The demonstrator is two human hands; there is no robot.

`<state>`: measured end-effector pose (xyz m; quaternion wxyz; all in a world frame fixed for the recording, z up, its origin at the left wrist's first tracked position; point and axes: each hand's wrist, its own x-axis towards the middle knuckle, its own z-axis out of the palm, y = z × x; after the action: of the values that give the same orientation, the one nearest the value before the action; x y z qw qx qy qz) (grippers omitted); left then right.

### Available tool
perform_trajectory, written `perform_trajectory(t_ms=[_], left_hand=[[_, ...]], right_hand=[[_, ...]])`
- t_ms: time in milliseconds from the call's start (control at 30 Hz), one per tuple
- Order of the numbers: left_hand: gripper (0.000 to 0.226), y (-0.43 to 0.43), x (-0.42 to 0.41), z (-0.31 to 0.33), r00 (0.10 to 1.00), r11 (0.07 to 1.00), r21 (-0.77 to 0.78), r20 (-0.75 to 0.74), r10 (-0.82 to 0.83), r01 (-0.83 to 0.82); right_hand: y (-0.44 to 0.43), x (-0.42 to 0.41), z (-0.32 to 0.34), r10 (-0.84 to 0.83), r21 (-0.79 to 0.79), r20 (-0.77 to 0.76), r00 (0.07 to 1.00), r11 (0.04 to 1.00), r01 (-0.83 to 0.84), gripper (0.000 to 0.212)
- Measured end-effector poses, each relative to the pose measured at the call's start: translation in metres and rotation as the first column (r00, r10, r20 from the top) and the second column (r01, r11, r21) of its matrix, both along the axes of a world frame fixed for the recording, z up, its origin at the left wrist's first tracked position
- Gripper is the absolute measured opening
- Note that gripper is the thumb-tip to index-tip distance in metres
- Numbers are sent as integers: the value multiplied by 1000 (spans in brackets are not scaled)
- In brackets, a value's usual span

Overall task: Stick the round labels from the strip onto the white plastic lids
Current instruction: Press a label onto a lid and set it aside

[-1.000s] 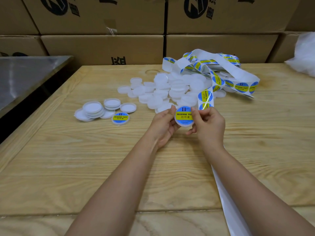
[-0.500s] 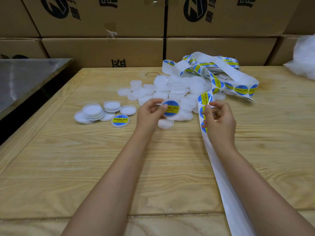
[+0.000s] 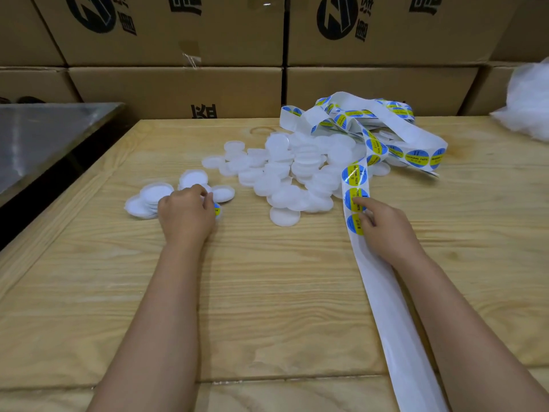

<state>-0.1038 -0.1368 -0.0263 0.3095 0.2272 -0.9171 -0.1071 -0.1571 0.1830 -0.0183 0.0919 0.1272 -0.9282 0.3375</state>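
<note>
White labelled lid leaving centre, landing beside finished pile; your left hand curling over it, grip hidden. Right hand pinching strip, forefinger touching next label: cycle restarting.

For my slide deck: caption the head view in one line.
Left hand holds a labelled lid beside the stack; right hand pinches the label strip.

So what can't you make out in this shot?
Head view:
- Most of the labelled lid: covered by the left hand; grip unclear.
- Near end of the label strip: cut off by the bottom edge.
- Label print: too small.
- The white bag: cut by the right edge.
</note>
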Motion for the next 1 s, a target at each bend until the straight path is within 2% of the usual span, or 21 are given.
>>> perform_trajectory(t_ms=[133, 200, 300, 400, 500, 567, 600, 733, 867, 1000], left_hand=[[26, 6, 0, 0, 1000, 999, -47, 14, 25, -25], [23, 14, -1, 6, 998, 998, -61, -59, 8, -11], [14, 43, -3, 20, 951, 981, -154, -269, -152, 114], [7, 88, -6, 26, 830, 904, -176, -357, -428, 390], [13, 135, -4, 18, 742, 768, -31, -232, -629, 640], [16, 160, -5, 9, 687, 683, 75, -92, -721, 727], [18, 170, -7, 5, 678, 671, 112, -32, -735, 733], [24, 186, -15, -4, 730, 740, 65, 125, -672, 670], [32, 189, -19, -4, 730, 744, 32, 168, -663, 668], [27, 193, -20, -1, 733, 746, 58, 151, -663, 663]], right_hand=[[1, 1, -1, -9, 37, 30, 1000, 999, 8, 40], [1, 1, -1, -25, 5, 35, 999, 1000, 25, 39], [0, 0, -1, -51, -59, 5, 999, 997, 52, 34], [-2, -1, -1, -84, -140, 32, 996, 986, 88, 32], [-3, 0, 0, -105, -239, 75, 992, 964, 120, 32], [-4, 1, 2, -110, -294, 75, 991, 947, 128, 31], [-4, 2, 2, -111, -313, 69, 991, 941, 127, 30], [-5, 2, 3, -103, -349, 41, 994, 931, 111, 30], [-5, 2, 0, -90, -348, 15, 996, 933, 90, 31], [-4, 0, -2, -99, -360, -5, 995, 929, 91, 31]])
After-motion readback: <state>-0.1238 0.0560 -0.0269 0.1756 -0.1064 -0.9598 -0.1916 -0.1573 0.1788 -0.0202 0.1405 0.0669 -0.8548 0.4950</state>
